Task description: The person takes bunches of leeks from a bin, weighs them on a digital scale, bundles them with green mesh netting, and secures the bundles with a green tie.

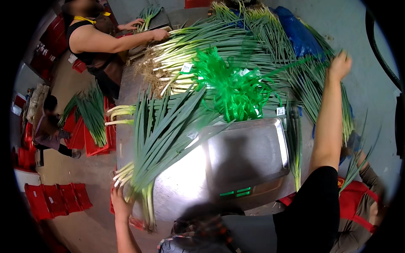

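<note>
Between the left hand (121,206) and the right hand (341,66), held well apart, spreads the metal table (173,194), its near edge curving in front of the person and its left edge running away beyond the left hand. Past both hands, a broad heap of spring onions (219,42) covers the far part, roots spilling at the left edge. Beyond the left hand, across the table's far left corner, a co-worker (95,42) reaches to the heap. To the left of the left hand, red crates (59,200) stand on the floor, with open room between them and the table.

The left hand is clamped on the pale lower ends of a bunch of spring onions (164,130), at the table's near left corner; its leaves fan away from that hand toward the middle. Right of the bunch, between the hands, sits a steel tray (247,147) with raised edges; bare metal shows between it and the left hand. Just beyond the tray lies a tangle of green ribbon (236,88). One strand stretches from it toward the right hand, whose fingers are curled; whether they grip it, I cannot tell. Left of and beyond the right hand is a blue plastic bag (298,33).
</note>
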The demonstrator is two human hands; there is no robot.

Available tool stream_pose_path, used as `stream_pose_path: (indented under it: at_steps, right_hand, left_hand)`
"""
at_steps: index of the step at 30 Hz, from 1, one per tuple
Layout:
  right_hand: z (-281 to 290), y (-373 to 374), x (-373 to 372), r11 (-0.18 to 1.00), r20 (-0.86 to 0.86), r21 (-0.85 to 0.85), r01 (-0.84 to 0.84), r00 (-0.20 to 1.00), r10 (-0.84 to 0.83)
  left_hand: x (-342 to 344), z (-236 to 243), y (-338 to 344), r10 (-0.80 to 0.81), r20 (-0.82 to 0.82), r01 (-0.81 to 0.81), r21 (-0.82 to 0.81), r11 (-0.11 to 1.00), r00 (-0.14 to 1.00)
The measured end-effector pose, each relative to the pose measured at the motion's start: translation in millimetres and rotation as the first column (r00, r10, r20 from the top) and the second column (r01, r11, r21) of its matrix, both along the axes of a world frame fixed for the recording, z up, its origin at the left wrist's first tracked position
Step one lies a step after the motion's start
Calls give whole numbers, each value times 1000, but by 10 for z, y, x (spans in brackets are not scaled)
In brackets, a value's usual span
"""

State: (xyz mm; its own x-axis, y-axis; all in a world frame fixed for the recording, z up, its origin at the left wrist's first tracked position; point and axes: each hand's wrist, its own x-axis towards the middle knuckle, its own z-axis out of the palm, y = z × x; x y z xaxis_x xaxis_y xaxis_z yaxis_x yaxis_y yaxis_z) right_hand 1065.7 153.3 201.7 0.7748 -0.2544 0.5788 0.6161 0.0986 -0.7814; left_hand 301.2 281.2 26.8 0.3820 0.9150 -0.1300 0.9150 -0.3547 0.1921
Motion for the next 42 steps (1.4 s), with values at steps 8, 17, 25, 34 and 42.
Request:
stream_pose_path:
  at_steps: [8, 17, 25, 34, 42]
  right_hand:
    - [239, 605, -4258, 511, 552, -710, -486, 67, 831]
    - [508, -221, -5908, -148, 317, -786, -600, -597, 737]
    - [156, -173, -7248, -389, -106, -906, -165, -803, 586]
    - [-525, -349, -9086, -510, -97, -799, -318, -769, 632]
    - [-1034, -1178, -8837, -955, -675, -33, 295, -711, -196]
  left_hand:
    - [1652, 1329, -472, -279, 721, 192, 203, 960, 635]
    - [-264, 660, -1177, 179, 980, 146, -191, 971, 90]
    - [-1610, 1403, -2989, 280, 801, -684, 208, 699, 529]
    - [-1893, 1754, -3761, -422, 814, -721, 5, 693, -399]
    - [-1997, 912, -3622, 247, 954, -964, 109, 243, 170]
